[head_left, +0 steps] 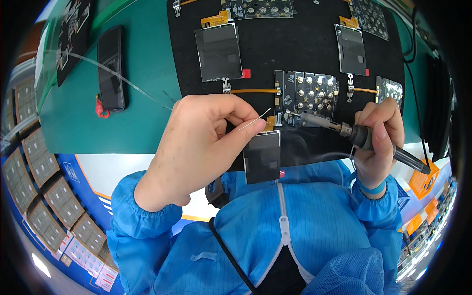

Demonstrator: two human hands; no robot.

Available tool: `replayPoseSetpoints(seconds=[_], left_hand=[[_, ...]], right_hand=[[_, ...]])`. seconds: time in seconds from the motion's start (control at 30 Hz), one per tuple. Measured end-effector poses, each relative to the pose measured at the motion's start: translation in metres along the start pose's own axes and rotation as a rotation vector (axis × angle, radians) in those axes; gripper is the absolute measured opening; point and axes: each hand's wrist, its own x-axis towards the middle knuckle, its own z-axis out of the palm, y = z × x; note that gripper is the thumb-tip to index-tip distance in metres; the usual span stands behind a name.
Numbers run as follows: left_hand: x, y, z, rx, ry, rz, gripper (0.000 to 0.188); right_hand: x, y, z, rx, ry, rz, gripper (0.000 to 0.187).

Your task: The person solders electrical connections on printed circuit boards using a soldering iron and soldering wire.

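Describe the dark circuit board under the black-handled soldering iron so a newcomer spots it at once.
On the green work surface lies a large black mat. Toward its near edge, between the left hand and right hand, sits the dark rectangular circuit board with round silver contacts. Unlike neighbouring boards, it has the tip of the black-handled soldering iron over its lower left part.

Can't tell if the soldering iron (363, 137) touches anything, way too tiny, and the top circuit board (263, 9) gets cropped.
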Motion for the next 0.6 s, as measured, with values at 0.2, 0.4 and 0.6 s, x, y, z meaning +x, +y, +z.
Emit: replayPoseSetpoints(seconds=[0.2, 0.4, 0.6], left_hand=[[0.006, 0.008, 0.002, -0.06, -0.058, -0.015, 0.008], [0.009, 0.003, 0.004, -0.038, -0.031, 0.029, 0.006], [0.012, 0.006, 0.002, -0.001, -0.048, 0.017, 0.006]], right_hand=[[0.0, 0.0, 0.0, -0.044, -0.009, -0.016, 0.022], [-0.001, -0.004, -0.001, -0.078, -0.083, 0.034, 0.023], [-0.001, -0.004, 0.001, -0.101, -0.071, 0.026, 0.023]])
